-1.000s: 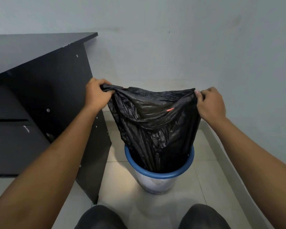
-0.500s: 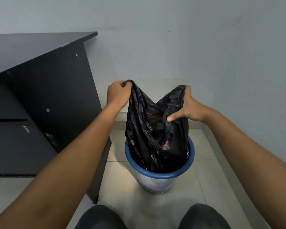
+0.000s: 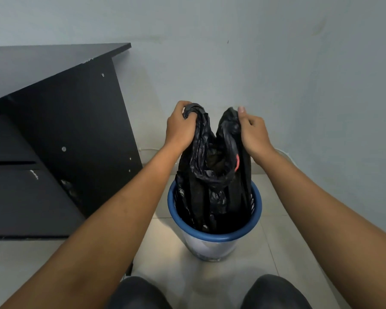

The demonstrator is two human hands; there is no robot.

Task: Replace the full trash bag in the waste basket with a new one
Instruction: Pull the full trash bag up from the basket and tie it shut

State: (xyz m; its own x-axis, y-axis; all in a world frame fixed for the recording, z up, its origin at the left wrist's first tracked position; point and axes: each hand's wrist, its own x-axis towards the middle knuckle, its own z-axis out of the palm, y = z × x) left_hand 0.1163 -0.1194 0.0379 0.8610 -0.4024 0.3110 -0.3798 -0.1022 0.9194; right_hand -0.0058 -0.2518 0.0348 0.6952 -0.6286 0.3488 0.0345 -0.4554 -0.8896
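Waste basket [image 3: 214,236]: blue rim, pale translucent wall, standing upright on the tiled floor [image 3: 283,253] at about 6 o'clock from frame centre. Inside it sits a black trash bag [image 3: 212,186]; the lower part fills the basket's mouth, the upper part rises well above the rim toward 12 o'clock. Bag's contents cannot be made out; only dark folds show through the open gap at the top.

Bag's long axis runs vertical, 6 to 12 o'clock, mouth pointing up. The top edge is gathered into two bunched peaks with a V-shaped dip between them. A small red-pink mark [image 3: 237,161] shows on the plastic at about 3 o'clock of the dip, below the right peak.

Left hand [image 3: 181,128]: fist closed tight around the left peak, plastic crumpled out over the top of the fingers. Sits at 10 o'clock from the basket.

Right hand [image 3: 253,132]: closed on the right peak, thumb tip raised along the plastic, fingers curled behind. Sits at 1 o'clock from the basket. The two hands are near each other but not touching.

Black desk [image 3: 60,139] stands at 9 o'clock of the basket, side panel facing the camera, just beside the left forearm. Pale wall [image 3: 276,63] behind, at 12 o'clock. Two dark-clothed knees [image 3: 140,293] at the bottom edge, either side of 6 o'clock.
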